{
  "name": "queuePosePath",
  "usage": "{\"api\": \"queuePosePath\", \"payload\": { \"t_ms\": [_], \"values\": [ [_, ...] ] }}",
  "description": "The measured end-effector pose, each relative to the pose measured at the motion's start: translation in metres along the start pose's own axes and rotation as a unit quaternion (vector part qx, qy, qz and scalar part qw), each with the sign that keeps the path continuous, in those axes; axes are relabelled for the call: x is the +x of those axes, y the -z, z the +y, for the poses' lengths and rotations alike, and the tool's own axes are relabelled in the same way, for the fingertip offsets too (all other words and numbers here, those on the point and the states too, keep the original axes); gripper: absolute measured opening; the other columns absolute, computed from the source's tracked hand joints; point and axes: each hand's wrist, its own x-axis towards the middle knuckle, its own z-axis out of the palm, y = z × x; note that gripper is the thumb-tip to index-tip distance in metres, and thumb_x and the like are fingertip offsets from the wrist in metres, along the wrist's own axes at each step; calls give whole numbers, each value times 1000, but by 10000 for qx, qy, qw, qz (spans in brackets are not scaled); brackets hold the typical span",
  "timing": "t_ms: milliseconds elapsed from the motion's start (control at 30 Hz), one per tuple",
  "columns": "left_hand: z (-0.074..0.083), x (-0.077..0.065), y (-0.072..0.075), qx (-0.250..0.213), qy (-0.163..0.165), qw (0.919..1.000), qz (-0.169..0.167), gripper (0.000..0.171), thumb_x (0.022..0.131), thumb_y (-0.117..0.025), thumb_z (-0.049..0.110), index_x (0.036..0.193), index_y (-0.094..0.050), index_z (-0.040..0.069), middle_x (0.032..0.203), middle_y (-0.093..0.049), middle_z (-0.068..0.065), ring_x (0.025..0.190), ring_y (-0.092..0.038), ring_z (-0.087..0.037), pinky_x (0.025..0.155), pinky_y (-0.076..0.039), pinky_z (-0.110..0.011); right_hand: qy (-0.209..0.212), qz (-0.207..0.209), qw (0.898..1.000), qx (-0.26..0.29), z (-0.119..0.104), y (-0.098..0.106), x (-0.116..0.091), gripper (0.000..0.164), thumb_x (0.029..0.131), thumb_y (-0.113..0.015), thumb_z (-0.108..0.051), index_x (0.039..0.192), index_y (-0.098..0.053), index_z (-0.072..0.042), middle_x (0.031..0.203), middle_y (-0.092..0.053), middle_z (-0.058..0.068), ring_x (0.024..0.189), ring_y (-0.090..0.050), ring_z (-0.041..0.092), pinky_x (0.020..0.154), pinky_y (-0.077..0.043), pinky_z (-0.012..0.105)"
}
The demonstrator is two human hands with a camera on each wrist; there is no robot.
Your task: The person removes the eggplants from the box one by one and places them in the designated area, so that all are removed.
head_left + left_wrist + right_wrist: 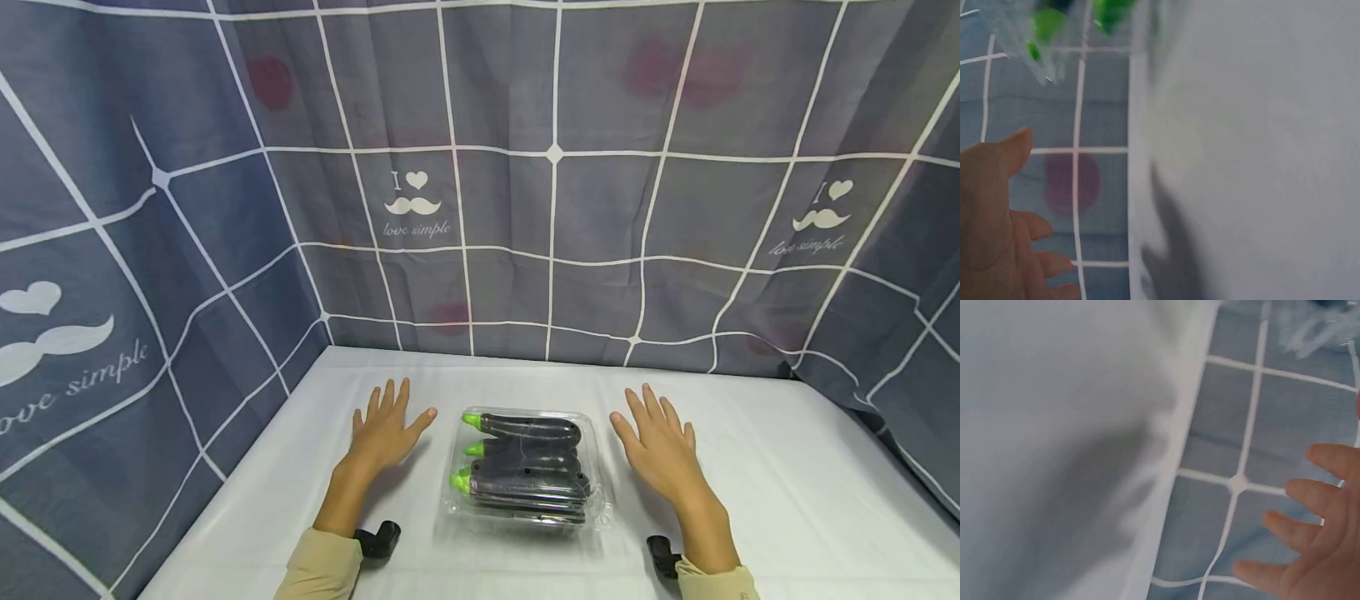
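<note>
A clear plastic box (596,467) sits on the table between my two hands. Inside lie several long, dark, glossy eggplant-shaped objects (528,479) with bright green ends pointing left. My left hand (384,433) is to the left of the box, fingers spread, apart from it and holding nothing. On the other side, my right hand (663,450) is likewise spread and apart from the box. In the left wrist view, green ends (1049,25) show at the top, with the left thumb and fingers below. The right wrist view catches a corner of clear plastic (1316,328) above the fingers.
A white cloth (795,467) covers the table. Dark grey-blue curtains (510,200) with white grid lines hang behind it and on both sides. Each wrist wears a black device, one by the left sleeve (322,562) and one by the right sleeve (716,583).
</note>
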Motion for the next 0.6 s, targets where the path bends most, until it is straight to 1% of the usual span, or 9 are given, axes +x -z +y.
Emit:
{"api": "queuePosePath", "payload": {
  "t_ms": [67,133,200,267,333,433,500,533,600],
  "values": [
    [2,-2,2,-425,-123,9990,-83,87,100,-35,63,157,-16,0,159,-14,-27,145,-9,-47,112,-7,-68,124,133,9987,474,-5,1,0,64,107,-34,-45,149,-37,4,156,-21,30,141,-17,53,107,-12,74],
    [5,-3,4,-828,-261,9961,-157,86,101,-35,60,155,-17,-4,158,-19,-27,144,-15,-46,115,-11,-63,267,208,9954,898,-11,1,-1,61,107,-36,-41,146,-40,6,155,-24,31,140,-21,53,108,-17,70],
    [8,-7,6,-1129,-366,9926,-249,85,102,-36,59,155,-18,-5,157,-23,-27,143,-22,-45,115,-17,-60,358,178,9926,1145,-16,-1,-2,60,107,-37,-40,146,-41,5,155,-24,30,140,-21,52,109,-18,69],
    [11,-11,8,-1346,-401,9894,-368,84,102,-38,59,156,-19,-2,156,-27,-24,141,-28,-43,115,-22,-57,452,69,9903,1312,-21,-3,-6,59,107,-38,-40,147,-39,4,156,-23,29,141,-20,51,109,-18,70],
    [15,-18,11,-1500,-443,9865,-488,83,101,-39,60,157,-20,2,154,-32,-23,138,-35,-42,112,-27,-58,515,-93,9881,1448,-26,-5,-11,60,107,-39,-40,150,-35,2,157,-20,28,142,-17,51,108,-17,72],
    [20,-29,12,-1763,-533,9806,-677,80,101,-41,58,157,-23,4,152,-38,-21,133,-44,-40,107,-35,-59,581,-386,9831,1695,-30,-5,-21,63,106,-41,-40,154,-27,-1,159,-13,27,143,-11,51,106,-14,75],
    [23,-37,12,-1978,-613,9749,-812,79,102,-42,56,156,-23,2,151,-40,-20,131,-47,-39,104,-39,-57,592,-602,9775,1933,-32,-4,-28,65,106,-42,-38,156,-21,-3,160,-8,27,144,-7,51,106,-12,75],
    [24,-41,11,-2138,-645,9705,-912,77,103,-43,53,156,-22,2,151,-39,-20,131,-46,-39,102,-42,-56,584,-719,9743,2052,-32,-4,-33,66,106,-43,-37,157,-18,-3,160,-6,27,144,-5,52,106,-13,75],
    [26,-49,9,-2527,-701,9580,-1162,76,104,-44,48,157,-17,0,153,-34,-22,132,-45,-41,99,-46,-53,503,-956,9673,2293,-32,-2,-42,68,106,-44,-35,158,-12,-3,160,-2,27,143,-4,52,107,-16,73]
  ]
}}
